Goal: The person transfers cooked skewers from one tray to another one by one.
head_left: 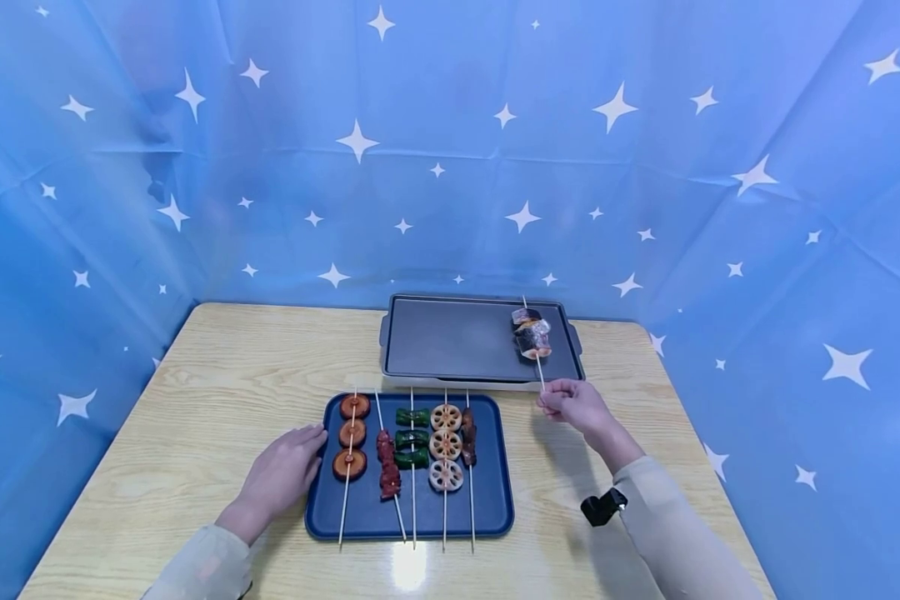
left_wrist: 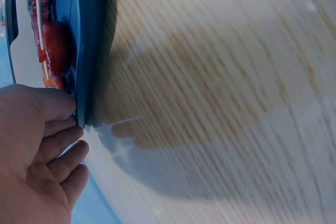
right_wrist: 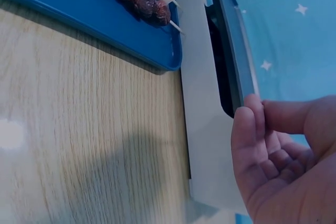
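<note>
My right hand (head_left: 576, 407) pinches the bare lower end of a skewer (head_left: 531, 333) between thumb and fingertips. Dark and pale chunks on that skewer lie over the right side of the grey griddle (head_left: 450, 337). The right wrist view shows the same hand (right_wrist: 289, 150) at the griddle's front edge; the skewer is hardly visible there. My left hand (head_left: 285, 468) touches the left rim of a blue tray (head_left: 487, 521), its fingers relaxed. On the tray lie skewers of round brown slices (head_left: 351, 433), red meat (head_left: 388, 467), green peppers (head_left: 412, 439), lotus root slices (head_left: 446, 446) and brown meat (head_left: 468, 437).
The griddle sits on a white base at the back of the wooden table (head_left: 195, 433), just behind the tray. A blue curtain with white stars (head_left: 435, 167) hangs around the table's back and sides. A black strap piece (head_left: 603, 506) sticks out from the right wrist.
</note>
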The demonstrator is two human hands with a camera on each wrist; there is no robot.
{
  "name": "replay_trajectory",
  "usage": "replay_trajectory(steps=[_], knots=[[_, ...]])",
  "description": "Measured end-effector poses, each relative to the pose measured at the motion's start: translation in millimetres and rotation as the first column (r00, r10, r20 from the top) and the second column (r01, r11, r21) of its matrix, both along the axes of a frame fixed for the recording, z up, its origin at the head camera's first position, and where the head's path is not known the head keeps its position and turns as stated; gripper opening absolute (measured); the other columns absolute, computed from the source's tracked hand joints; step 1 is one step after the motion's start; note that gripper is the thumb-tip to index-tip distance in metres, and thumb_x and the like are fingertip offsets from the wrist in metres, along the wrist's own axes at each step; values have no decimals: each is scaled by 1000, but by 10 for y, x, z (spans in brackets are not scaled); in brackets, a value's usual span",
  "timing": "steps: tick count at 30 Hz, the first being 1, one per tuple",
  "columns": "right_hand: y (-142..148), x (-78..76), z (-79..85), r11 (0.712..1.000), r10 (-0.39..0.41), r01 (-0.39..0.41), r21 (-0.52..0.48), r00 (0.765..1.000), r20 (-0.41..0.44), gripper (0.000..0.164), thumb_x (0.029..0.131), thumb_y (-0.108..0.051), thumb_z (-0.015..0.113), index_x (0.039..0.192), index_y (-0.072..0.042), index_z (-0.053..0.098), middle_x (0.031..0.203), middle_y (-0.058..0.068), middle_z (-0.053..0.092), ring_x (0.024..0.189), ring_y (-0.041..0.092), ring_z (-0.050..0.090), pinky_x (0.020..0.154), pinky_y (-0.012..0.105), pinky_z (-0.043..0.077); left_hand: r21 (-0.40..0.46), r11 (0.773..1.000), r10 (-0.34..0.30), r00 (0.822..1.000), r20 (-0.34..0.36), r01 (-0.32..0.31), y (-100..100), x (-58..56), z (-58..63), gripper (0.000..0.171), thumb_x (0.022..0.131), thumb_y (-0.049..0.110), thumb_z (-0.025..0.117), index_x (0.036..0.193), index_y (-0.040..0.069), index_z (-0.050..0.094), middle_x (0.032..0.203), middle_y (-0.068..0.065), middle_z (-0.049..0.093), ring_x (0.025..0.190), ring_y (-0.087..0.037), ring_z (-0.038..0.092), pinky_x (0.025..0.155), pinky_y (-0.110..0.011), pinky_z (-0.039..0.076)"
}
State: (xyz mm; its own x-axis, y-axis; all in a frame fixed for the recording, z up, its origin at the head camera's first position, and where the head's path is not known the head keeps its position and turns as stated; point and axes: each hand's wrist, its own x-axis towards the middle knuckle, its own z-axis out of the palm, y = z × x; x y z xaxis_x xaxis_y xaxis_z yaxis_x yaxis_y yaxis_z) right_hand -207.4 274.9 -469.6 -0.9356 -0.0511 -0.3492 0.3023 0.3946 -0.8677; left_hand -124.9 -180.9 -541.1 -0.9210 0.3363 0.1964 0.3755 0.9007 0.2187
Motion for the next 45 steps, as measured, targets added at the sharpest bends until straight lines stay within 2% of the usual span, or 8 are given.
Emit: replay_trajectory(steps=[9,19,26,32,36,45], knots=[[12,114,1,992,75,-74,-103,997,4,13,97,-6,55,100,6,57,88,5,69,76,8,63,74,25,60,4,1000,2,1000,7,-2,-5,5,-1,38,85,11,72,120,-3,67,126,-18,65,118,-35,62,104,-50,49],[-18,324,15,982,117,-115,-152,993,3,19,97,-7,54,109,9,53,93,5,68,84,9,64,81,29,59,0,1000,-1,1000,0,1,-14,6,-10,38,84,11,72,119,-3,67,126,-18,66,117,-35,62,104,-49,49],[-79,419,35,971,165,-162,-177,986,4,16,95,-7,58,104,7,55,89,1,68,80,7,63,80,27,60,11,1000,2,1000,-1,-2,-6,2,-3,38,84,11,72,119,-3,67,126,-18,66,118,-35,62,104,-49,49],[-9,488,4,963,228,-225,-149,974,5,18,95,-11,61,100,6,56,90,4,68,80,7,63,78,28,60,17,1000,-3,1000,3,3,0,-2,-10,38,84,11,72,120,-3,67,126,-18,66,118,-35,62,105,-49,49],[101,547,-9,954,281,-277,-115,960,13,20,96,-10,59,102,8,56,91,8,68,79,9,62,77,29,59,19,1000,-10,1000,-2,10,0,-4,-17,38,84,10,72,119,-3,67,126,-18,66,118,-35,62,105,-49,49],[268,723,-38,918,388,-379,-115,920,63,20,96,-7,56,103,12,54,83,-2,66,78,10,61,73,31,58,4,1000,-1,1000,17,1,-8,-3,-7,38,85,11,71,121,-3,66,126,-18,65,119,-35,61,105,-50,48]])
